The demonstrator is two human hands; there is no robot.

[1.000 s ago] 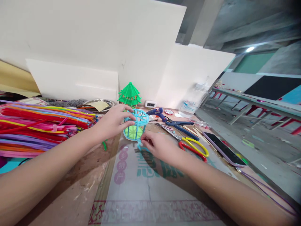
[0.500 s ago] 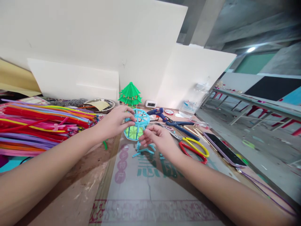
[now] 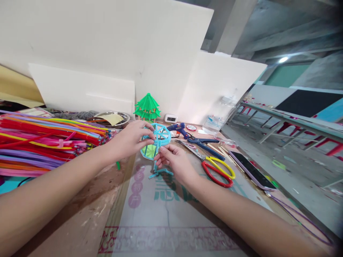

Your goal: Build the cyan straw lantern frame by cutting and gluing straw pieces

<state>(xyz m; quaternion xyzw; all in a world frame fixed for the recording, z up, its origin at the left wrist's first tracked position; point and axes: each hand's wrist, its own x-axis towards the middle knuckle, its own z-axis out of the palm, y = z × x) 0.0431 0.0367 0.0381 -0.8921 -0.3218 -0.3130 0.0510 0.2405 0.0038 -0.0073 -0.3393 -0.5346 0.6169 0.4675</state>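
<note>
A small blue frame (image 3: pixel 165 132) with a spoked, many-sided top and a light green base (image 3: pixel 147 152) stands in the middle of the worktop. My left hand (image 3: pixel 135 138) is closed at its left rim, with thumb and fingertips curled against the blue edge. At the near side, my right hand (image 3: pixel 173 159) pinches a thin blue strip (image 3: pixel 157 145) upright against the frame. My fingers hide part of the strip and of the base. Several short blue pieces (image 3: pixel 164 171) lie just below on the printed sheet (image 3: pixel 144 214).
Bundled pipe cleaners (image 3: pixel 50 142) cover the left side. Behind stand a green tiered roof model (image 3: pixel 147 107), a metal bowl (image 3: pixel 122 119) and a small clock (image 3: pixel 170 118). To the right lie a glue gun (image 3: pixel 179 129), pliers (image 3: pixel 207 144), scissors (image 3: pixel 218 171) and a phone (image 3: pixel 253 170).
My right hand has moved slightly left and down, bringing the blue strip against the frame's near side. My left hand stays at the rim. The view has shifted slightly.
</note>
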